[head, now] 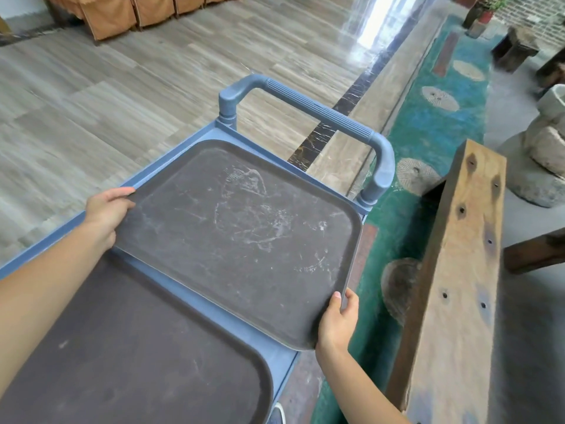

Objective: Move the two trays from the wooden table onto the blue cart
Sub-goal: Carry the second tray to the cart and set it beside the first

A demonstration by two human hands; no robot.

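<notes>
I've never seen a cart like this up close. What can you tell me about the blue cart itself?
The blue cart looks like moulded plastic, with a raised rim around a flat top deck and a ribbed loop handle at its far end. One dark tray lies on the near part; a second tray is held over the far part by the left hand and right hand.

Grey wood-grain floor [122, 87] beyond the left hand, window glare [371, 22], orange-draped furniture [122, 13], green patterned strip [428, 142] and timber beam [458, 270] right of the right hand
</notes>
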